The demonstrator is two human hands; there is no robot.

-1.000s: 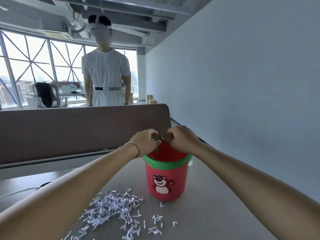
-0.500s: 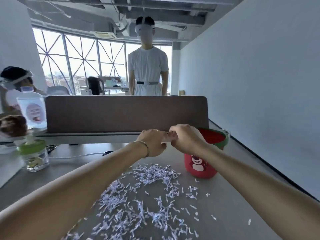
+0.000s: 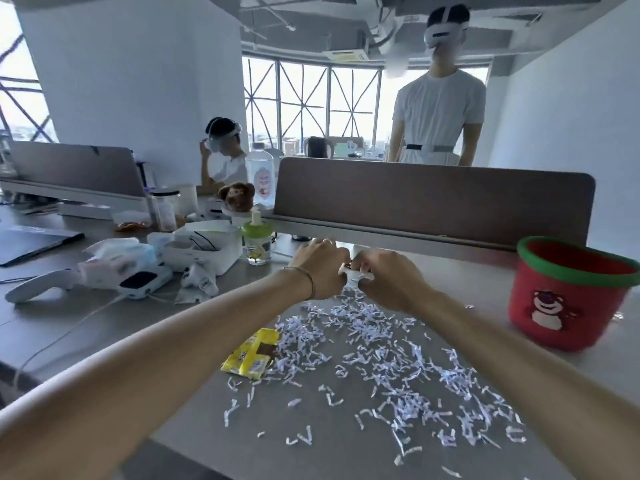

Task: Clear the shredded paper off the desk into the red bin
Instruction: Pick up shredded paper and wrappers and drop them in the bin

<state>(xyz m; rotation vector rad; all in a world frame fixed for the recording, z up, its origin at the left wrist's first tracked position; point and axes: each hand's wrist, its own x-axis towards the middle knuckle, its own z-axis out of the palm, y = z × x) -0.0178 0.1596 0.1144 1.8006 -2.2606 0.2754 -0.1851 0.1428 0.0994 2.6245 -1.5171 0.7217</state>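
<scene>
Head view: we see our left hand (image 3: 320, 268) and right hand (image 3: 388, 280) together at the far edge of the shredded paper (image 3: 381, 362), both pinching a small white clump. Shreds cover the grey surface (image 3: 311, 452). The red bin (image 3: 568, 296) stands upright at right, apart from the pile; a yellow wrapper (image 3: 251, 353) lies at left.

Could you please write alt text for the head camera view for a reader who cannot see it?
Two hands, left hand and right hand, meet over a grey desk, pinching a small clump of shredded paper from the scattered pile. A red bin with a green rim stands upright to the right, and a yellow wrapper lies at the pile's left edge.
</scene>
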